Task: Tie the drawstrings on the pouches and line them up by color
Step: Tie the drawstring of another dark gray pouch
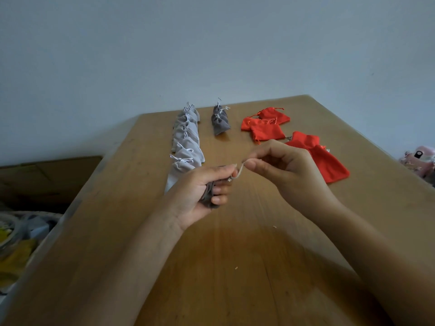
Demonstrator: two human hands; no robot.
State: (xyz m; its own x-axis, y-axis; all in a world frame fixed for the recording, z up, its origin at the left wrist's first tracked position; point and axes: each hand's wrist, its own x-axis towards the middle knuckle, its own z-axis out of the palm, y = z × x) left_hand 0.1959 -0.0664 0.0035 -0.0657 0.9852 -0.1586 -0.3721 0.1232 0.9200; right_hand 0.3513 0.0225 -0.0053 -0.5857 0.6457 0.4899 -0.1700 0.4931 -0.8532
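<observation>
My left hand (202, 191) grips a dark grey pouch (207, 192) above the wooden table (235, 255). My right hand (280, 161) pinches the pouch's pale drawstring (239, 171) and holds it taut up and to the right. A row of several light grey tied pouches (187, 142) runs away from me at the left. Two dark grey tied pouches (220, 120) lie behind, in a second row. Several red pouches (266, 124) lie loose at the right, and two of them (322, 156) sit partly behind my right hand.
A cardboard box (47, 177) stands beyond the table's left edge, with clutter (16, 234) below it. A pink object (419, 158) sits off the right edge. A plain wall (211, 43) rises behind the table.
</observation>
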